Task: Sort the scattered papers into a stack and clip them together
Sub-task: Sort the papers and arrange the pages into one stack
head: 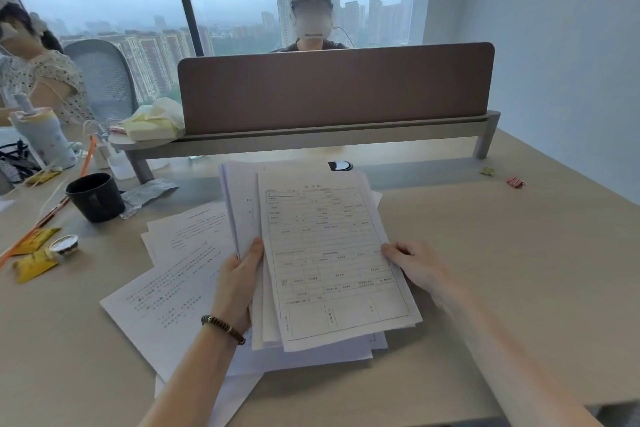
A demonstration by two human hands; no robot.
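Nearest us, our two forearms reach in from the bottom edge, the left one wearing a dark beaded bracelet at the wrist. Next, by size: the pale wooden desk, running from the near edge to a brown divider panel on a grey rail at its far side. On the desk, at centre, we hold a stack of papers, unevenly squared, its top sheet a printed form with ruled boxes. Our left hand grips the stack at its left edge, thumb on top and fingers hidden beneath; our right hand holds the right edge, thumb on the top sheet, the other fingers hidden behind the pages. Loose sheets with printed text lie overlapped on the desk to the left of and under the stack, fanned toward the near edge. A black mug stands on the left, beyond the loose sheets, with a crumpled silver wrapper just beside it. Yellow packets lie near the left edge, a small round tin touching one of them. Smallest, two binder clips, one red and one yellow-green, lie at the far right, well apart from the stack.
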